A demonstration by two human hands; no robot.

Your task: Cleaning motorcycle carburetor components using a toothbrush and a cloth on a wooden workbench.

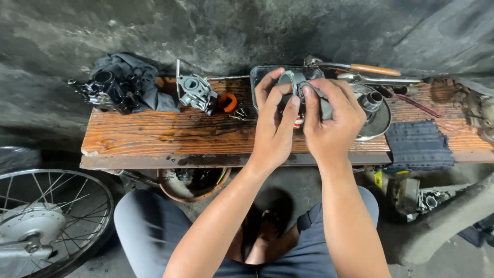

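Seen from above, a seated person's grey-trousered knees frame two raised bare forearms. The left hand (275, 128) and right hand (329, 121) together grasp a small grey metal engine part with a round ring-shaped opening (294, 82), fingertips pinching its top. Its long axis cannot be told behind the fingers; the ring faces the viewer. It is held above a worn orange-brown wooden plank bench (170, 136). Farther back lie a silver metal carburettor body (195, 92), a black engine part on grey cloth (110, 90), and a wooden-handled tool (368, 68). A spoked wheel (49, 219) stands lower left.
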